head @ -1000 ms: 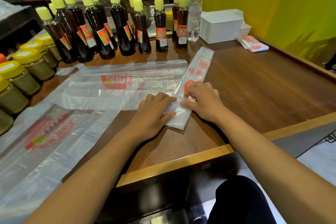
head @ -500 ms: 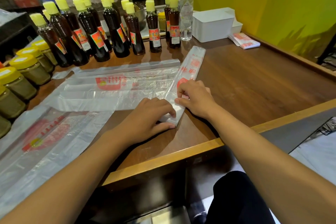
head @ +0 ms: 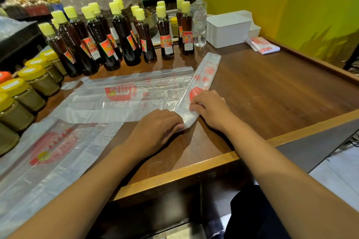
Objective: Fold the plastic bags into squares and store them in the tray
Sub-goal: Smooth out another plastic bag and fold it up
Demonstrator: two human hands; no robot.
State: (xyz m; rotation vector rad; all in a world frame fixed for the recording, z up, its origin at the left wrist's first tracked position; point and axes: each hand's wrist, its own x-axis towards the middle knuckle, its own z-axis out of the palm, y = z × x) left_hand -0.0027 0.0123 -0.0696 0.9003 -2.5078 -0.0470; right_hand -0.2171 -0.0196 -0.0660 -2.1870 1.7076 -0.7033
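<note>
A clear plastic bag with red print is folded into a long narrow strip (head: pixel 204 75) running diagonally across the wooden table. Its near end is turned up into a small fold. My left hand (head: pixel 155 132) grips that near end from the left, fingers curled over the fold. My right hand (head: pixel 210 107) pinches the strip's right edge just above the fold. A white tray (head: pixel 228 29) stands at the back, right of the bottles. Folded bag squares (head: pixel 263 45) lie beside it on the table.
More flat plastic bags (head: pixel 126 97) lie to the left, another bag (head: pixel 44 159) hangs over the near left. Dark sauce bottles (head: pixel 124 40) with yellow caps line the back, yellow-lidded jars (head: pixel 25 93) the left. Bare wood table (head: pixel 281 93) stretches to the right, with a raised rim.
The strip's near end has been folded up a further turn, so the strip is shorter. Both hands shifted slightly up along it with the fold.
</note>
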